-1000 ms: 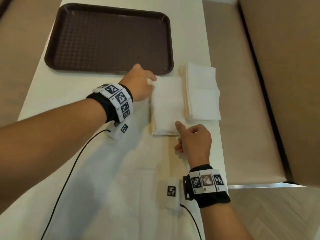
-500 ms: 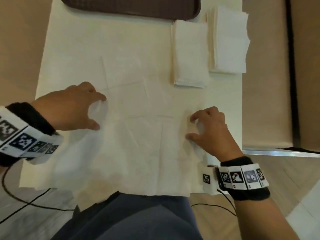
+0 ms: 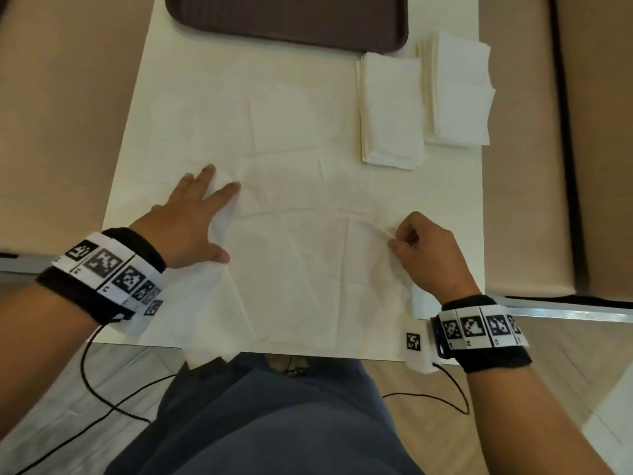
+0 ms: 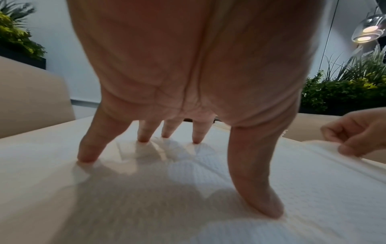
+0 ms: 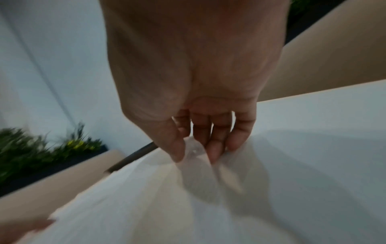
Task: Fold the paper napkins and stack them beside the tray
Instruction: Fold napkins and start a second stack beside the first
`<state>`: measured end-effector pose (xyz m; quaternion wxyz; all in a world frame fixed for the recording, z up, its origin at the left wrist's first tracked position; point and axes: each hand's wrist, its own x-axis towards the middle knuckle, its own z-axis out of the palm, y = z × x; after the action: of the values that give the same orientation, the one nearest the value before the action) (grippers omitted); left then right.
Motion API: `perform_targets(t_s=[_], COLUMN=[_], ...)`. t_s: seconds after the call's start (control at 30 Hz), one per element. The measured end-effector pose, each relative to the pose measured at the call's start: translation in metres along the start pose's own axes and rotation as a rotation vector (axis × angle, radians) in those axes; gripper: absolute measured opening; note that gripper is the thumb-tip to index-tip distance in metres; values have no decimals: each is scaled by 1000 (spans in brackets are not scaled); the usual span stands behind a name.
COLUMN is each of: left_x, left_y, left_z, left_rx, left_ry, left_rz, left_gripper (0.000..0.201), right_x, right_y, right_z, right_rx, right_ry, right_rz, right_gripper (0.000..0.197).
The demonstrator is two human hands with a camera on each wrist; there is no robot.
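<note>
Two hands on open napkin (image 3: 301, 255), bench centre. My left hand (image 3: 191, 224) flat, fingers spread, pinning 9 o'clock side. My right hand (image 3: 424, 252) pinches 3 o'clock edge. Carry edge across to 9, align corners, crease. Stacks (image 3: 390, 108) at 1 o'clock by tray (image 3: 287, 25).
</note>
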<state>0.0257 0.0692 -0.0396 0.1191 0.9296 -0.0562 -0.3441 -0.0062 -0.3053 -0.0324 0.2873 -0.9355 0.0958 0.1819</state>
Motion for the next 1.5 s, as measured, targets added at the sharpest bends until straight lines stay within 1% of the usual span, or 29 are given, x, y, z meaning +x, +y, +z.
perform_targets(t_s=[0.13,0.2,0.27,0.3,0.37,0.43,0.5,0.57,0.6,0.63,0.7,0.73,0.77,0.8,0.87,0.97,1.03,1.1,1.17,1.23,1.27,1.3,1.33,1.37,1.4,1.43,1.47,1.5], left_x=[4,2,-2,-3,-6,-8,-13,-16,-18,-19,-23,-26,-30,-33,-41,-52,-56,-55,-53,-51,-51,-51,-51,-53,-54,-54,-52,-49], left_y=[-2,4,18,29,56,86,115,135,142,147,153,154,155,155,152,146,147,148,146,140,135,128,121,114,107,101,96,93], left_z=[-5,-8,-12,-15,-24,-37,-51,-64,-70,-76,-90,-96,-102,-107,-115,-121,-121,-118,-114,-111,-110,-111,-114,-118,-124,-130,-137,-143], left_rx=[3,-7,-65,-118,-221,-258,-290,-356,-387,-406,-420,-429,-458,-516,-702,-980,-1127,-1207,-1214,-1129,-1054,-966,-876,-792,-726,-695,-709,-757], left_ry=[-1,-4,32,69,166,247,247,200,175,151,120,128,150,178,224,253,234,220,241,292,313,311,262,167,60,-13,-35,-18], left_rz=[-3,-26,6,58,206,351,438,484,501,514,530,540,557,578,612,606,606,603,577,544,540,556,597,646,681,691,685,674], left_gripper=[126,125,118,113,103,99,98,95,86,71,29,15,9,7,11,29,34,35,33,32,32,32,34,38,45,52,56,55], right_x=[-2,-6,-11,-13,-17,-21,-25,-29,-31,-33,-38,-40,-42,-43,-44,-40,-39,-38,-35,-32,-31,-30,-29,-28,-26,-24,-22,-19], right_y=[-1,-5,-13,-18,-30,-45,-60,-73,-79,-84,-94,-97,-97,-94,-80,-54,-46,-45,-51,-55,-56,-57,-57,-56,-56,-55,-54,-54], right_z=[-21,-30,-39,-43,-53,-61,-70,-79,-83,-88,-98,-104,-110,-117,-127,-120,-105,-89,-78,-74,-75,-77,-80,-83,-86,-89,-91,-93], right_rx=[181,241,268,272,251,194,139,90,70,57,75,125,219,352,641,881,1032,1120,1133,1119,1115,1101,1076,1050,1027,1000,970,938], right_ry=[94,142,173,180,175,169,158,121,104,95,106,116,112,91,29,-37,-120,-117,-27,51,64,69,67,57,40,26,18,12], right_rz=[29,-3,-78,-122,-218,-337,-454,-543,-573,-594,-629,-641,-640,-623,-563,-438,-383,-364,-345,-353,-359,-370,-389,-417,-447,-475,-496,-509], right_gripper=[14,13,12,12,15,21,26,30,32,33,33,32,32,36,51,69,69,55,40,26,24,29,40,49,53,53,53,54])
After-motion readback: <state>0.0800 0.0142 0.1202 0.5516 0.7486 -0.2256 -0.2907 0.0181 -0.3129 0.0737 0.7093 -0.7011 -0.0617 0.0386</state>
